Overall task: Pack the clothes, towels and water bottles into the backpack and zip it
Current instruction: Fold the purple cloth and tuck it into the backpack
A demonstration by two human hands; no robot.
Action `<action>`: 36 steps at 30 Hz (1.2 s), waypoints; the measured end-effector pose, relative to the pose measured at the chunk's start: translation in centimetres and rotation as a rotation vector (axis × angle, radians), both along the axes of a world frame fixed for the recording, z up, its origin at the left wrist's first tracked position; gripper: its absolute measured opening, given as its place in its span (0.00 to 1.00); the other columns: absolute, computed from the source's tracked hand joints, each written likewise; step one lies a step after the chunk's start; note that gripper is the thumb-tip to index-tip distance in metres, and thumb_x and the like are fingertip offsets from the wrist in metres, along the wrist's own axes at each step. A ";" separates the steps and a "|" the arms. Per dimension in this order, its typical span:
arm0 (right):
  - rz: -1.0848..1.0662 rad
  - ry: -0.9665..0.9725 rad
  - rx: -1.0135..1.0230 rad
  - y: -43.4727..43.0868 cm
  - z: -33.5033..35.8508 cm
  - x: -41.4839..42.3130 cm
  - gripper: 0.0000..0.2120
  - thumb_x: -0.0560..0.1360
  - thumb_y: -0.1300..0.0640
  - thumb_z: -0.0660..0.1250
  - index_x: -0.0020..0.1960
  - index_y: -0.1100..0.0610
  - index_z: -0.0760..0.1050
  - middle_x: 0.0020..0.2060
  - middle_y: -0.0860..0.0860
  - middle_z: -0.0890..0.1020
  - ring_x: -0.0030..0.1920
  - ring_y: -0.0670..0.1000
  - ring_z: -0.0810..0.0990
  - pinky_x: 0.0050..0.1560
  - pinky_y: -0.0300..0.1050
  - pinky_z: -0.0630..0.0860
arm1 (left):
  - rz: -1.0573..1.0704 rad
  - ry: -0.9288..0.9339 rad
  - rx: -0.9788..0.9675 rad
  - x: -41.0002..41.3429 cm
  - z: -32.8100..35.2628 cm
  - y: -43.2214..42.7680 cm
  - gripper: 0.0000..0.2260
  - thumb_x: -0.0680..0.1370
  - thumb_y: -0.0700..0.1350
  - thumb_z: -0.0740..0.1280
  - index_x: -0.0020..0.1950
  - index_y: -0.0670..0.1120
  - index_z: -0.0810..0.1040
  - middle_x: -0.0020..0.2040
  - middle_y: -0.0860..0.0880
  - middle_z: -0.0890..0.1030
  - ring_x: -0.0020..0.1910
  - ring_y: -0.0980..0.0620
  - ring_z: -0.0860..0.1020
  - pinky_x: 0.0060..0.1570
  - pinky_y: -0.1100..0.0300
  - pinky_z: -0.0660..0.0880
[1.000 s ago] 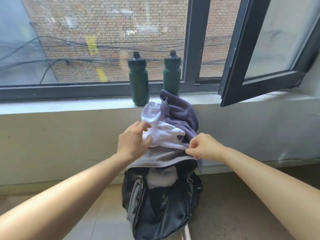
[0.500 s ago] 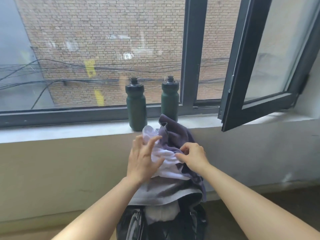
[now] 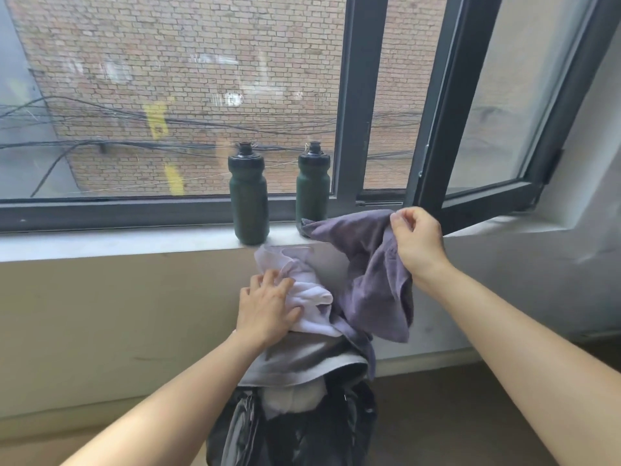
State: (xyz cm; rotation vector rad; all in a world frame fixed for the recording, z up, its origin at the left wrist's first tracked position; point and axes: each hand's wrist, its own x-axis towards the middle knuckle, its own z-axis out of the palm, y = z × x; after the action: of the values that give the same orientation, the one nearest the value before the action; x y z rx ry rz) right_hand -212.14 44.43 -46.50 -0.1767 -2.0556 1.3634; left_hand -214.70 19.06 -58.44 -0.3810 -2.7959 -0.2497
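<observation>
The right hand now lifts the purple towel up and rightward off the pile, while the left hand presses the white cloth lower.

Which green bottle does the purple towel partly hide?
The right bottle; the purple towel overlaps its base, while the left bottle shows whole.
</observation>
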 end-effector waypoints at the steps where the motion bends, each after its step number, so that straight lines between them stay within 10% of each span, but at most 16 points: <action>1: 0.009 0.025 0.010 -0.1 1.3 0.8 0.04 0.82 0.57 0.65 0.50 0.56 0.76 0.44 0.48 0.79 0.48 0.48 0.78 0.50 0.40 0.72 | -0.016 -0.026 0.019 0.2 0.2 -0.1 0.22 0.78 0.60 0.65 0.71 0.57 0.71 0.75 0.50 0.66 0.69 0.42 0.68 0.62 0.49 0.70; 9: 0.431 -0.024 0.132 -2.4 8.2 11.8 0.03 0.75 0.62 0.75 0.47 0.58 0.82 0.38 0.57 0.81 0.37 0.42 0.78 0.44 0.29 0.74 | -0.119 -0.241 0.259 3.7 3.9 -2.2 0.30 0.71 0.56 0.69 0.73 0.54 0.73 0.78 0.43 0.62 0.71 0.40 0.71 0.68 0.49 0.72; 14: 0.530 -0.136 0.154 -3.6 6.7 15.3 0.04 0.73 0.61 0.77 0.46 0.56 0.84 0.45 0.61 0.86 0.43 0.44 0.82 0.50 0.35 0.78 | -0.208 -0.315 0.619 9.9 8.1 -2.5 0.14 0.71 0.55 0.69 0.54 0.56 0.85 0.63 0.51 0.81 0.63 0.51 0.76 0.67 0.52 0.70; 21: 0.686 -0.248 0.133 -5.8 4.0 17.5 0.04 0.74 0.59 0.76 0.48 0.56 0.84 0.44 0.54 0.87 0.45 0.44 0.84 0.51 0.37 0.80 | -0.377 -1.026 0.723 17.2 7.2 -4.4 0.23 0.73 0.69 0.69 0.62 0.59 0.82 0.58 0.55 0.85 0.56 0.49 0.82 0.61 0.50 0.73; 25: 0.687 -0.269 0.196 -6.3 2.1 17.4 0.04 0.74 0.60 0.76 0.48 0.59 0.84 0.46 0.56 0.87 0.46 0.41 0.83 0.50 0.31 0.76 | -0.395 -1.115 0.646 17.8 5.2 -5.7 0.19 0.72 0.57 0.77 0.57 0.47 0.85 0.41 0.51 0.80 0.41 0.54 0.77 0.50 0.58 0.74; 36: 0.666 -0.351 0.386 -5.0 -0.3 15.9 0.02 0.74 0.58 0.76 0.45 0.55 0.83 0.36 0.50 0.83 0.36 0.42 0.78 0.42 0.33 0.74 | -0.355 -0.896 0.766 17.4 2.0 -3.1 0.11 0.78 0.50 0.74 0.38 0.49 0.79 0.36 0.51 0.77 0.39 0.53 0.75 0.43 0.59 0.71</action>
State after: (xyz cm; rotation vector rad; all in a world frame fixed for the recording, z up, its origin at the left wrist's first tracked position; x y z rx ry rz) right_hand -196.25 39.43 -46.85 0.5154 -2.7823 1.3190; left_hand -197.31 15.95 -56.47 -0.6746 -3.0446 -1.8957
